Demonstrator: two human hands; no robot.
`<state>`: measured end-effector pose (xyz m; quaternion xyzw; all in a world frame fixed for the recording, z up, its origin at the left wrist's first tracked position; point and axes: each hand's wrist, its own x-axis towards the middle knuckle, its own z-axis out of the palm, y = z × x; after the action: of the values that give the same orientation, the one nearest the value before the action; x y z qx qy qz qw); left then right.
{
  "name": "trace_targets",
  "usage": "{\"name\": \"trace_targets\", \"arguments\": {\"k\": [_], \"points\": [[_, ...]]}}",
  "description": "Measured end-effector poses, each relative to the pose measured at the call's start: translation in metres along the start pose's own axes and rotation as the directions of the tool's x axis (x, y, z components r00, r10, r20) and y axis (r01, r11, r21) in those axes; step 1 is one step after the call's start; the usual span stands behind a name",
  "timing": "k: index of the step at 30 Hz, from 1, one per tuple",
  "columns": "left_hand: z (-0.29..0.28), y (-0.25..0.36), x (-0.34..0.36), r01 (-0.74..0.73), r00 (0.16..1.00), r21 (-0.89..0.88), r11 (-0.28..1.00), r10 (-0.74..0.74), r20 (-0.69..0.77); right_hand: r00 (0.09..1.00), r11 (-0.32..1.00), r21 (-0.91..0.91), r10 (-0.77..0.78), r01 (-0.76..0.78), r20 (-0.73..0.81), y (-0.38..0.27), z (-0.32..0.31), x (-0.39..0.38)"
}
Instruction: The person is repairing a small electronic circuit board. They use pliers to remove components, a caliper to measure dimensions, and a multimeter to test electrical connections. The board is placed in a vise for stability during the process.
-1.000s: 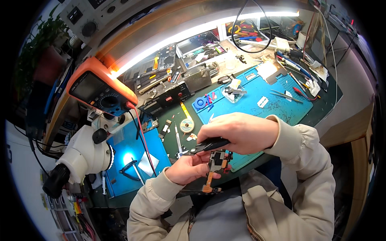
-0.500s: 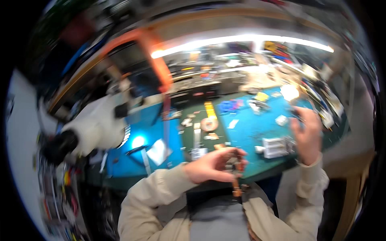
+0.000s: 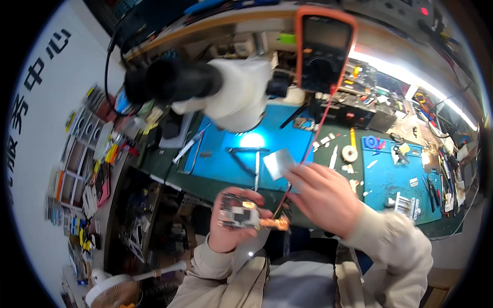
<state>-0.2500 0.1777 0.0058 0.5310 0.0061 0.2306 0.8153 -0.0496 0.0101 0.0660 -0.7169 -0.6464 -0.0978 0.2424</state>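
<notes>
My left hand (image 3: 226, 231) is wrapped round a small circuit board (image 3: 239, 212) with dark edges and silvery parts, held in the air in front of my body. A copper-orange flex ribbon (image 3: 275, 223) sticks out from its right side. My right hand (image 3: 326, 197) reaches left over the bench, its fingers close together and slightly blurred. Their tips are on the near right corner of a thin silver-grey sheet (image 3: 279, 163), which appears gripped there. Beyond the sheet, a black V-shaped tool (image 3: 244, 152) and a pale strip (image 3: 257, 172) lie on the blue mat (image 3: 295, 128).
A white microscope (image 3: 231, 95) stands over the lit spot. An orange-framed multimeter (image 3: 324, 51) is at the back, its red lead (image 3: 319, 131) running down past my right hand. A silver clamp fixture (image 3: 403, 205) rests at right. A small fan (image 3: 113, 292) is at lower left.
My view has swung left. My right hand has moved from the bench's right side to the silver-grey sheet. The left hand still holds the circuit board, now turned with its face showing.
</notes>
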Motion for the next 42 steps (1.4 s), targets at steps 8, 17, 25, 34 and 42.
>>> {"name": "trace_targets", "arguments": {"k": [8,17,25,34,42], "points": [[-0.047,0.035,-0.059,-0.15,0.974,0.191,0.97,0.178,-0.138,0.993,0.996,-0.082,-0.037,0.047,0.112,0.006,0.145,0.107],[-0.061,0.035,-0.051,-0.154,0.979,0.134,0.979,0.17,-0.116,0.981,0.995,-0.065,0.057,-0.07,-0.188,-0.018,0.108,0.094],[-0.026,-0.004,-0.009,-0.019,0.996,0.015,1.0,0.018,0.093,0.974,0.953,0.206,0.212,-0.224,0.076,-0.053,-0.039,-0.032],[0.032,-0.032,0.023,0.128,0.959,0.041,0.991,-0.134,0.251,0.984,0.987,-0.066,0.135,-0.144,-0.116,-0.03,-0.032,-0.078],[0.05,-0.045,0.035,0.115,0.959,0.11,0.987,-0.139,0.245,0.968,0.979,-0.054,0.185,-0.196,-0.171,-0.017,-0.032,-0.092]]}}
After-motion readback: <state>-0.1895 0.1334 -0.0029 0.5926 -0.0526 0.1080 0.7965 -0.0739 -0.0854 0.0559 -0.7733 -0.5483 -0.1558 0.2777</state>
